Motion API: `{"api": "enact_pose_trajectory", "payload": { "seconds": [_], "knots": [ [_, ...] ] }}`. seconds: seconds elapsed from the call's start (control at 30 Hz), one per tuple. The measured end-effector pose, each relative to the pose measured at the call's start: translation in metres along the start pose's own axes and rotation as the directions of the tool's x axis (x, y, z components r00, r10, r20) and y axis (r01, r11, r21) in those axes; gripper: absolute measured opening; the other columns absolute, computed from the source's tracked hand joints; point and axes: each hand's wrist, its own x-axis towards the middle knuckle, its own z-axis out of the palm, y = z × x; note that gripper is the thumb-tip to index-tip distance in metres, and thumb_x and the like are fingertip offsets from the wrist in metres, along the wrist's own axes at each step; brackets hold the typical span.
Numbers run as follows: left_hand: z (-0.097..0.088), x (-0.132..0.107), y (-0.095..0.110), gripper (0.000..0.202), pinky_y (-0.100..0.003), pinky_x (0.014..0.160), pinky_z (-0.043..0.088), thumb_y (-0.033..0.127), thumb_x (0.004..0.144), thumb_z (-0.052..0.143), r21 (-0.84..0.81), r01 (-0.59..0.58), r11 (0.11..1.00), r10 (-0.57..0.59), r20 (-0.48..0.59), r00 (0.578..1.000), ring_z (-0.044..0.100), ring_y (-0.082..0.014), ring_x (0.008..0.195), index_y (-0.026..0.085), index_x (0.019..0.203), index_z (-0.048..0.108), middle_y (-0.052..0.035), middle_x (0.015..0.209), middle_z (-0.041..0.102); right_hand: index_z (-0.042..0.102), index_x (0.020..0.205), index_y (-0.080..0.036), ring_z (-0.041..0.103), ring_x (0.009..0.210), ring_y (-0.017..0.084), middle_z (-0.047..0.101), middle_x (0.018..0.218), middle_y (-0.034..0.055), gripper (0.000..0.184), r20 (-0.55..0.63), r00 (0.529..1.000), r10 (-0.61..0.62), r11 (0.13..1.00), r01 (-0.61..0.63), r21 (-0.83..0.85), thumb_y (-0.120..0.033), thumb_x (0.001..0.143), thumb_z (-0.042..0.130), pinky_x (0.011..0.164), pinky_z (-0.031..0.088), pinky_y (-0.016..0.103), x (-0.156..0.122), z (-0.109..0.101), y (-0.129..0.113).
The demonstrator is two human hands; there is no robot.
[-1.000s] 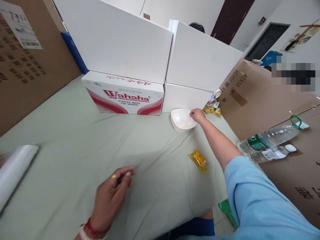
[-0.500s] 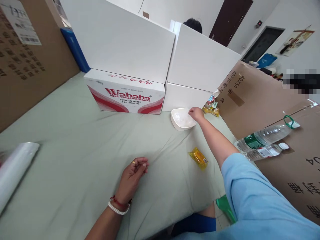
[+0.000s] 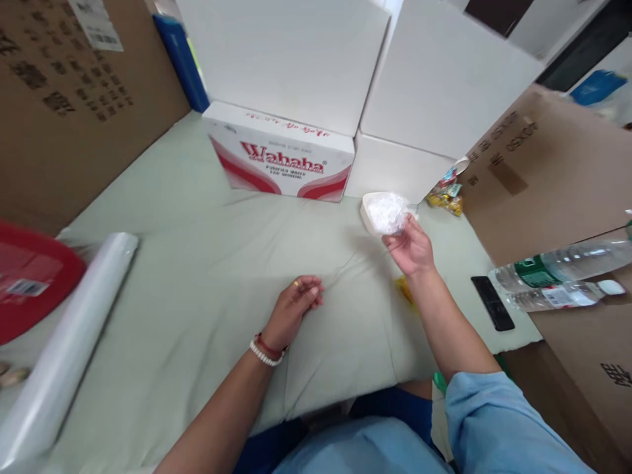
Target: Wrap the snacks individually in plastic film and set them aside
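A clear, crinkled plastic bag [image 3: 391,212] is between the fingers and thumb of my right hand [image 3: 412,247]. It covers part of a white bowl [image 3: 368,220], which stands by the white boxes; I cannot make out what the bag contains. My left hand [image 3: 300,299], with a ring and bracelets, rests over the cloth in the middle, fingers curled against the thumb and nothing visible in them. A yellow packet [image 3: 405,288] lies on the cloth, partly hidden behind my right forearm.
A Wahaha carton [image 3: 286,161] and white boxes [image 3: 301,59] wall the back. Colourful packets [image 3: 446,196] lie back right. Water bottles [image 3: 548,264] and a black phone [image 3: 492,303] are at right. At left are a plastic film roll [image 3: 74,349] and a red object [image 3: 34,283].
My right hand has turned palm up and lifted the plastic bag from the bowl. The view has tilted down, bringing in the phone and red object. My left hand keeps its curled pose.
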Motion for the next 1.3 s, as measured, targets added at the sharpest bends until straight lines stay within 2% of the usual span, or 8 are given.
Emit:
{"api": "enact_pose_trajectory", "payload": {
  "seconds": [0.1,0.17,0.3,0.43,0.6,0.77,0.9,1.3],
  "knots": [
    [0.002,0.0,0.003,0.069,-0.029,0.066,0.053,0.073,0.072,0.087,-0.186,0.045,0.981,-0.04,0.031,0.999,0.069,-0.0183,0.084,0.022,0.114,0.066,-0.0064,0.109,0.072,0.065,0.085,-0.025,0.058,0.067,0.013,0.064,0.079,-0.0032,0.04,0.123,0.96,0.253,0.967,-0.252,-0.02,-0.041,0.066,0.096,0.055,0.05,0.024,-0.064,0.023,0.053],
    [-0.001,0.002,0.003,0.062,-0.024,0.057,0.047,0.07,0.07,0.09,-0.221,0.035,0.975,-0.035,0.003,0.999,0.063,-0.0139,0.07,0.02,0.097,0.065,-0.0011,0.083,0.067,0.066,0.082,-0.023,0.055,0.063,0.012,0.061,0.074,-0.0032,0.039,0.149,0.918,0.367,0.93,-0.359,-0.08,-0.045,0.068,0.096,0.054,0.048,0.024,-0.094,0.03,0.081],
    [-0.009,0.004,0.004,0.055,-0.02,0.049,0.036,0.06,0.07,0.093,-0.174,-0.007,0.985,-0.009,-0.09,0.996,0.051,-0.0075,0.056,0.018,0.078,0.059,0.0017,0.07,0.062,0.063,0.078,-0.023,0.051,0.06,0.011,0.057,0.071,-0.0042,0.041,0.065,0.935,0.349,0.93,-0.337,-0.147,-0.051,0.071,0.093,0.055,0.044,0.024,-0.111,0.026,0.107],
    [-0.003,0.001,0.003,0.052,-0.02,0.048,0.039,0.064,0.079,0.085,-0.083,-0.065,0.994,0.055,-0.119,0.991,0.056,-0.0086,0.06,0.02,0.085,0.058,0.0001,0.081,0.067,0.064,0.082,-0.024,0.05,0.062,0.013,0.059,0.072,-0.0032,0.033,-0.011,0.993,0.121,0.891,-0.113,-0.44,-0.052,0.084,0.081,0.059,0.042,0.026,-0.11,0.019,0.105],
    [0.002,0.003,-0.008,0.053,-0.025,0.058,0.052,0.061,0.073,0.09,0.091,-0.071,0.993,0.067,0.048,0.997,0.061,-0.0133,0.069,0.019,0.092,0.066,0.0001,0.081,0.067,0.068,0.083,-0.024,0.057,0.074,0.016,0.065,0.081,0.0007,0.027,0.24,0.97,0.045,0.799,0.11,-0.592,-0.049,0.092,0.075,0.069,0.045,0.029,-0.119,0.027,0.107],
    [-0.005,0.007,-0.014,0.048,-0.027,0.065,0.051,0.058,0.073,0.091,0.051,-0.051,0.997,0.052,-0.02,0.998,0.06,-0.0122,0.064,0.018,0.088,0.069,0.0011,0.075,0.067,0.068,0.092,-0.024,0.053,0.069,0.014,0.065,0.083,0.0,0.03,0.178,0.98,0.084,0.885,0.009,-0.466,-0.054,0.092,0.074,0.067,0.045,0.029,-0.119,0.021,0.117],
    [-0.005,0.006,-0.011,0.039,-0.03,0.078,0.054,0.046,0.074,0.093,0.046,-0.064,0.997,0.059,0.107,0.993,0.064,-0.0151,0.077,0.017,0.093,0.074,-0.0027,0.086,0.071,0.07,0.105,-0.026,0.058,0.077,0.016,0.068,0.093,0.0015,0.04,0.184,0.978,0.095,0.868,0.009,-0.496,-0.054,0.081,0.085,0.07,0.05,0.03,-0.118,0.017,0.121],
    [0.001,0.005,-0.009,0.024,-0.029,0.078,0.05,0.035,0.075,0.087,0.157,-0.115,0.981,0.104,0.074,0.992,0.061,-0.0154,0.08,0.018,0.085,0.073,-0.0035,0.087,0.068,0.069,0.089,-0.025,0.049,0.059,0.011,0.059,0.071,-0.0043,0.038,0.061,0.981,0.182,0.922,-0.148,-0.359,-0.058,0.079,0.085,0.053,0.042,0.024,-0.112,0.024,0.112]
  ]
}}
